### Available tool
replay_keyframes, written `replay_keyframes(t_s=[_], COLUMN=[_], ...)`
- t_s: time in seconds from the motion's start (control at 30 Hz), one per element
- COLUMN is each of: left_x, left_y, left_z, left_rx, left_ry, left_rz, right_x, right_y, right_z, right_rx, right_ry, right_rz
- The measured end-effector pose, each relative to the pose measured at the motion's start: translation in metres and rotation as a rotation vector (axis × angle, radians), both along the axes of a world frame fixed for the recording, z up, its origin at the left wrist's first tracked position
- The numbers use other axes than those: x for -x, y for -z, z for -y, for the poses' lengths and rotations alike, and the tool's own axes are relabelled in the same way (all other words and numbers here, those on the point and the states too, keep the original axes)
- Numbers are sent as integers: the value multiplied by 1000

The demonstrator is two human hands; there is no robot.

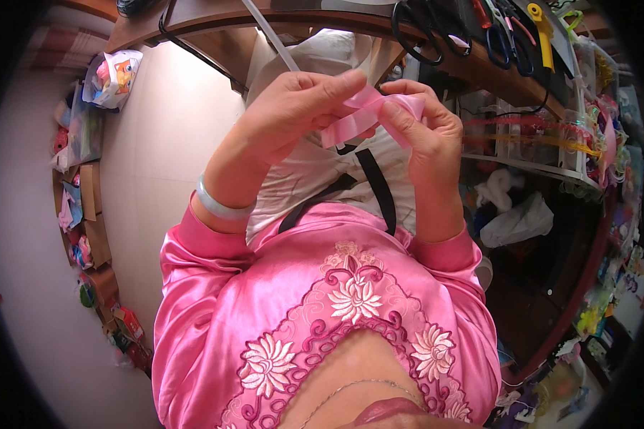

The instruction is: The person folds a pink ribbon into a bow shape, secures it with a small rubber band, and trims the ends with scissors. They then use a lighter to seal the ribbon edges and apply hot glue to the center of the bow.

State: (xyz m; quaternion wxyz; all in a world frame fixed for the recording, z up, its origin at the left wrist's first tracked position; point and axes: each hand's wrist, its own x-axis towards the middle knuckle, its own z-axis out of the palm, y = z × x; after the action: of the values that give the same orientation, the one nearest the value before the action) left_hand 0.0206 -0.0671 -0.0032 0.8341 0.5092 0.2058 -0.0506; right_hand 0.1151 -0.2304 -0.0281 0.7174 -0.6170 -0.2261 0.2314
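Note:
A pink satin ribbon [354,124] is looped and crossed between my two hands, above my lap. My left hand [311,107], with a pale bangle on its wrist, grips the ribbon's left part; the thumb lies over the top and the other fingers are partly hidden behind it. My right hand [424,118] pinches the ribbon's right part between thumb and fingers, where it folds over and one length hangs down. A thin translucent stick [271,36] slants from the table edge to behind my left hand.
On the wooden table [322,21] ahead lie black-handled scissors [416,32], dark blue-handled scissors [499,48] and a yellow-handled tool [541,35]. A rack with ribbons [558,142] stands at right, near a white plastic bag [518,221]. Boxes [91,193] line the left side.

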Motion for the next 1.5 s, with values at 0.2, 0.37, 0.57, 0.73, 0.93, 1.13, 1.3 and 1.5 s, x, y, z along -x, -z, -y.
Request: replay_keyframes(t_s=[0.2, 0.37, 0.57, 0.73, 0.93, 1.13, 1.3, 1.5], left_x=[-3, -5, 6, 24, 61, 99, 123, 136], left_y=[-1, -4, 4, -2, 0, -8, -14, -18], left_z=[-2, 10, 17, 25, 42, 70, 83, 80], left_rx=[-38, -289, -290, -72, 95, -117, -232, -288], left_ry=[109, -21, -154, -226, -116, -202, -257, -154], left_rz=[27, 92, 316, 352, 422, 524, 579, 560], right_x=[-3, 1, 15, 29, 63, 109, 132, 128], right_y=[-13, -10, -4, -9, -28, -41, -62, -77], right_z=[-1, 1, 2, 8, 22, 43, 61, 80], right_rx=[-84, -90, -110, -156, -204, -186, -111, -162], right_ry=[-103, -111, -109, -96, -92, -75, -126, 12], right_rz=[-242, -223, -195, -71, 70, 160, 48, 541])
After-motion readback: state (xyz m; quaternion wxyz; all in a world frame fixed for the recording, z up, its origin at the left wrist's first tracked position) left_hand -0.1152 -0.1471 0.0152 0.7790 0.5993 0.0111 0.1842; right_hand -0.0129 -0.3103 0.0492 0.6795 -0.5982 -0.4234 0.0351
